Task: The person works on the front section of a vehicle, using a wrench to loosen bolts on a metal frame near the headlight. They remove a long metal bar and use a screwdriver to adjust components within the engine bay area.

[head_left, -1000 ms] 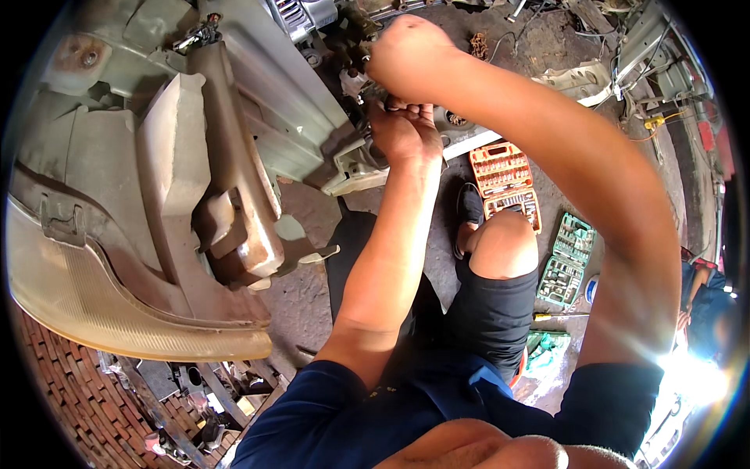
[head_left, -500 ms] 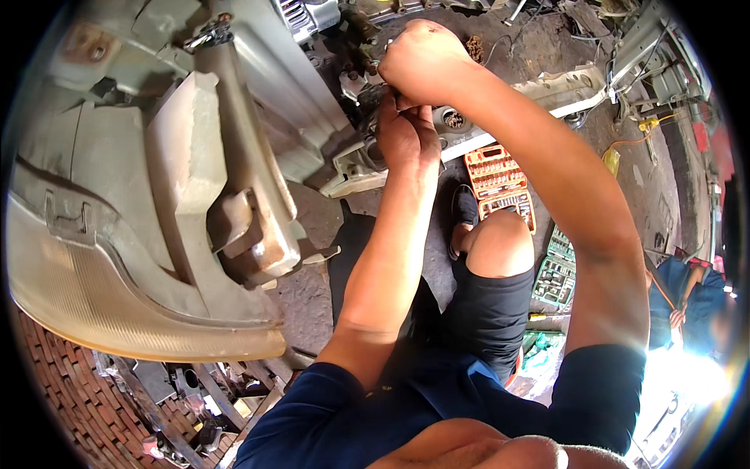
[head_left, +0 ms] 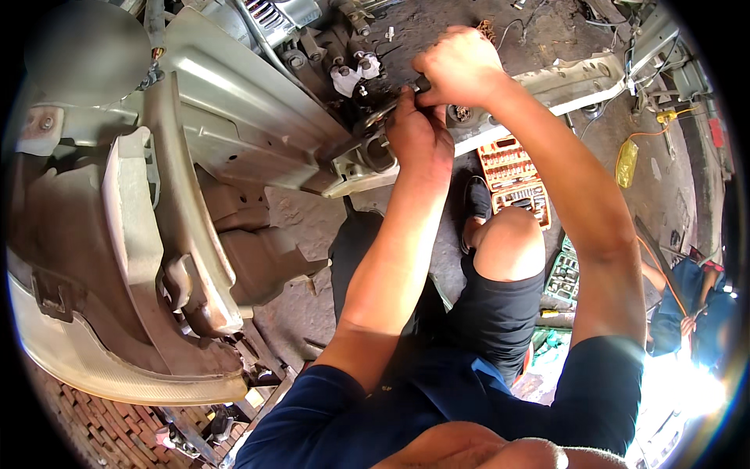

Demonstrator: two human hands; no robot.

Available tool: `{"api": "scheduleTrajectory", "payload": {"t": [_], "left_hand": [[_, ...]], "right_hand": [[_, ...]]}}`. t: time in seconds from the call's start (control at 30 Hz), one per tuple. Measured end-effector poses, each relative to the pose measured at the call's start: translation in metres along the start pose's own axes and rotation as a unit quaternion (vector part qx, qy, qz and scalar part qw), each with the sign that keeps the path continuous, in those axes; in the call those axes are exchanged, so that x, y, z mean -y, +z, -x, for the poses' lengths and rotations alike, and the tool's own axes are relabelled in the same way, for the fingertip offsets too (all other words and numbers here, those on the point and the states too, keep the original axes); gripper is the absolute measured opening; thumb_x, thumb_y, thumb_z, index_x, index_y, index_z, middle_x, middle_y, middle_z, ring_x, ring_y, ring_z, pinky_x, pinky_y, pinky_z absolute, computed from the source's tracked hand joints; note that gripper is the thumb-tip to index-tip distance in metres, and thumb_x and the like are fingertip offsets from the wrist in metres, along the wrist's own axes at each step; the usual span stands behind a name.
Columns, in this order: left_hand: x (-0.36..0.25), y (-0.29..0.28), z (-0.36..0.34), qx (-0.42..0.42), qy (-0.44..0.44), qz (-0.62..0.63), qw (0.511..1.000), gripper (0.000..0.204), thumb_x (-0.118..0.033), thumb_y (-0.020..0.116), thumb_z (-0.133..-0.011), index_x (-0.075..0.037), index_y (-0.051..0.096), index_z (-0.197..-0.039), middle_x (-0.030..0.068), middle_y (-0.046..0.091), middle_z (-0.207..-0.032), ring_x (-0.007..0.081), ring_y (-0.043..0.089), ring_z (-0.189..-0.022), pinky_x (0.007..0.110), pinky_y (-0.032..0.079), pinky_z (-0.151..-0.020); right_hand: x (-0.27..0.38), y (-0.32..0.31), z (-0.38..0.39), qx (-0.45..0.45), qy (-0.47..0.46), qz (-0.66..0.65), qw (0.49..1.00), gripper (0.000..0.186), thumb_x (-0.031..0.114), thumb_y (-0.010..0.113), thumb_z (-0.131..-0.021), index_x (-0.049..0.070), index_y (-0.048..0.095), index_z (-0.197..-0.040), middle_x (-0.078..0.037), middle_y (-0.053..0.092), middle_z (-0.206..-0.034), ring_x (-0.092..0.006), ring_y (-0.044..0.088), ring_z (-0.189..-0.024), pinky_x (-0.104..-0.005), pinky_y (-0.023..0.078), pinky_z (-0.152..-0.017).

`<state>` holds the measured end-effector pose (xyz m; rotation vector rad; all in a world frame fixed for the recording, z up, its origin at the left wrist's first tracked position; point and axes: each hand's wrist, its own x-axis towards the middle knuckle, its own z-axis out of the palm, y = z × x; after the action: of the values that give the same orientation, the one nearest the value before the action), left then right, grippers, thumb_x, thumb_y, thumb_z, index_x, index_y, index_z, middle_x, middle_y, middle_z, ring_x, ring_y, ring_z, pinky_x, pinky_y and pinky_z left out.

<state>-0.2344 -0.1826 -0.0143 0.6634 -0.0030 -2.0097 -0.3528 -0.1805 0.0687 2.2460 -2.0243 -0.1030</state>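
Both arms reach forward over a pale metal crossmember [head_left: 539, 98] of a stripped vehicle front. My right hand [head_left: 461, 69] is a fist round the dark end of a slim metal tool [head_left: 383, 115], which looks like a wrench or ratchet. Just left of it and nearer, my left hand [head_left: 422, 134] is closed with its fingertips pressed against the same tool. The tool's far-left end lies beside a round opening in the crossmember; what it touches there I cannot make out. Left of my hands are greasy mechanical parts, with a white bracket-like piece [head_left: 355, 74] among them.
At left stand a grey body panel [head_left: 242, 102] and a large headlamp [head_left: 117, 375]. An orange socket set case [head_left: 512, 176] and a green tool case [head_left: 564, 273] lie open near my knee. Another person [head_left: 687, 297] is at the far right, beside a bright glare.
My hands have moved slightly right, and the metal tool now shows between them. The view has shifted, and a blurred dark round shape has come in at the upper left.
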Motion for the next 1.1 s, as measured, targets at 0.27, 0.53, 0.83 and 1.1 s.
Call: {"api": "scheduleTrajectory", "payload": {"t": [0.27, 0.53, 0.83, 1.1], "left_hand": [[-0.008, 0.01, 0.01, -0.044, -0.037, 0.015, 0.998, 0.024, -0.019, 0.041, -0.112, 0.001, 0.056, -0.114, 0.0138, 0.066, -0.114, 0.0229, 0.067, -0.105, 0.044, 0.057, -0.104], [-0.004, 0.013, 0.017, 0.088, -0.128, 0.013, 0.988, 0.047, -0.04, 0.031, -0.116, -0.002, 0.052, -0.097, 0.0171, 0.067, -0.109, 0.0314, 0.067, -0.116, 0.046, 0.054, -0.111], [0.013, 0.016, 0.014, 0.109, -0.161, 0.047, 0.98, 0.042, -0.034, 0.027, -0.116, -0.005, 0.047, -0.093, 0.0095, 0.064, -0.102, 0.0263, 0.066, -0.114, 0.047, 0.052, -0.113], [0.008, 0.008, -0.002, 0.143, -0.171, 0.105, 0.969, 0.045, -0.036, 0.027, -0.115, -0.004, 0.05, -0.093, 0.0103, 0.065, -0.102, 0.0257, 0.065, -0.112, 0.044, 0.053, -0.111]], "right_hand": [[-0.006, -0.008, -0.002, 0.008, -0.019, 0.011, 1.0, 0.049, 0.058, 0.082, -0.075, 0.01, 0.079, -0.085, -0.013, 0.076, -0.08, -0.0354, 0.076, -0.083, -0.0468, 0.06, -0.079], [-0.013, -0.082, -0.004, 0.086, -0.064, 0.089, 0.99, 0.045, 0.052, 0.081, -0.075, 0.008, 0.077, -0.075, -0.013, 0.073, -0.072, -0.0343, 0.074, -0.073, -0.0476, 0.059, -0.069], [-0.009, -0.076, 0.006, 0.078, -0.031, 0.139, 0.987, 0.055, 0.059, 0.083, -0.075, 0.004, 0.076, -0.075, -0.015, 0.073, -0.074, -0.0373, 0.075, -0.076, -0.0453, 0.059, -0.08], [0.011, -0.09, -0.01, 0.121, -0.043, 0.19, 0.973, 0.049, 0.055, 0.084, -0.075, 0.007, 0.077, -0.078, -0.013, 0.075, -0.077, -0.0345, 0.076, -0.08, -0.0441, 0.059, -0.078]]}}
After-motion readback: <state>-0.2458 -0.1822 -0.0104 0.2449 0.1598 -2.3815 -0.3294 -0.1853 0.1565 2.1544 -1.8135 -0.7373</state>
